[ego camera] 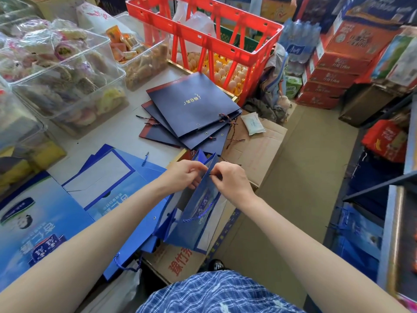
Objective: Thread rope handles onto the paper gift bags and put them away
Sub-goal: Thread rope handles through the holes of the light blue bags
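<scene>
It is bright, with soft daylight. Far beyond the hands, sun shines on the red crate (204, 39) and the clear boxes (67, 71) are shiny. Things bend at the edges. Right of the hands, the shelves (388, 199) look blurry.

Left hand (184, 175) and right hand (230, 179) pinch the top edge of an open blue gift bag (191, 224); a blue rope handle (199, 214) hangs across its face. Navy bags (194, 109) lie stacked on the bench (117, 132), beside a red crate (225, 44).
</scene>
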Motion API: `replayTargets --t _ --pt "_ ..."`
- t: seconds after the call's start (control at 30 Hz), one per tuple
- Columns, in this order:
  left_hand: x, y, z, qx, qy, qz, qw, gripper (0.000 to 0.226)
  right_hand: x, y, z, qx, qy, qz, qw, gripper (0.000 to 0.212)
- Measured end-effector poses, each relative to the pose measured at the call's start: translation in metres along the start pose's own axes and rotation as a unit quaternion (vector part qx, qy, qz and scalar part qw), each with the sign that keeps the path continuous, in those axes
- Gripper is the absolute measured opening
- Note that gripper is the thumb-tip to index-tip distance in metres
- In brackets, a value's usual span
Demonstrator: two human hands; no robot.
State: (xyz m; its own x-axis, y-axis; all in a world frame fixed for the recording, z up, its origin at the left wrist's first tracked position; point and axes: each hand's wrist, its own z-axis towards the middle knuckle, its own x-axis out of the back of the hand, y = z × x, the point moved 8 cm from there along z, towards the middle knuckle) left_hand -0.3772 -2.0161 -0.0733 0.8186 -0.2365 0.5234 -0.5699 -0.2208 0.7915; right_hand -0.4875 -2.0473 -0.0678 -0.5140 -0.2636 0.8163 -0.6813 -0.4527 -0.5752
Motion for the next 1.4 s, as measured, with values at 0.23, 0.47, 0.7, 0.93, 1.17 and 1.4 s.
replayTargets --t 0.23,0.47,0.7,0.93,1.17,1.4 --pt "0.003 0.008 -0.007 -0.04 0.103 0.133 0.985 0.02 0.0 0.01 -0.005 -0.027 -0.009 0.109 0.994 0.01" --pt "-0.007 0.02 -0.001 -0.054 0.109 0.249 0.961 0.027 -0.005 0.03 -0.005 -0.111 -0.094 0.174 0.974 0.02" --pt "-0.009 0.024 -0.005 -0.086 0.144 0.234 0.958 0.026 0.014 0.01 -0.002 -0.041 -0.036 0.16 0.986 0.026" --pt "-0.012 0.013 -0.004 -0.058 0.121 0.089 0.987 0.024 0.017 0.01 0.005 -0.127 -0.079 0.172 0.974 0.02" --pt "-0.024 0.01 0.002 -0.029 0.066 -0.031 0.997 0.019 0.022 0.011 0.0 -0.166 -0.061 0.152 0.973 0.024" --pt "-0.021 0.011 0.0 -0.028 0.097 -0.082 0.992 0.018 0.026 0.021 -0.001 -0.162 -0.01 0.087 0.983 0.03"
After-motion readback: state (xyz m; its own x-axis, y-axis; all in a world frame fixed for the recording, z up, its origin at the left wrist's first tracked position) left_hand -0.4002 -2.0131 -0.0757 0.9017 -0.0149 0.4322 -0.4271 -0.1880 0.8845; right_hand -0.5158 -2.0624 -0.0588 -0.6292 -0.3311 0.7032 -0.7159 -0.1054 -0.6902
